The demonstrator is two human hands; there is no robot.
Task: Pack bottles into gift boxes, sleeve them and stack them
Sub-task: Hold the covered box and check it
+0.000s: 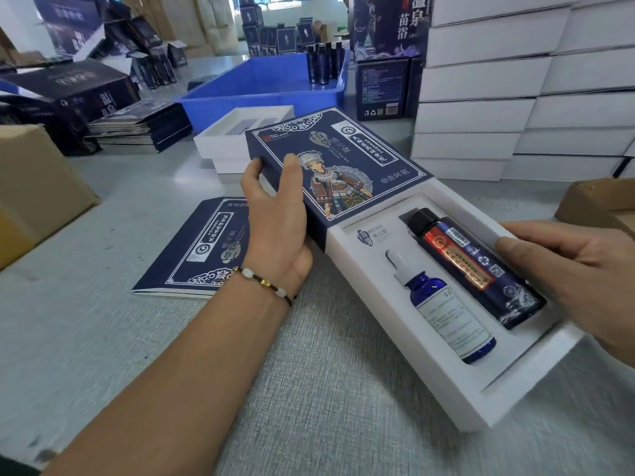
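Observation:
A white gift box [488,403] lies tilted on the table, its far end inside a navy printed sleeve [343,166]. Two bottles rest in its foam insert: a blue dropper bottle [446,310] with a white label on the left, and a dark bottle [481,269] with a black cap and red label on the right. My left hand [278,214] grips the sleeve's left edge, thumb on top. My right hand [580,269] holds the box's right side, its thumb touching the dark bottle.
Flat navy sleeves [199,249] lie left of my left arm. An open white box [233,135] sits behind the sleeve. A blue crate [261,94] holds several dark bottles [323,63]. White boxes [515,97] are stacked at right. Cardboard cartons [37,190] stand at left.

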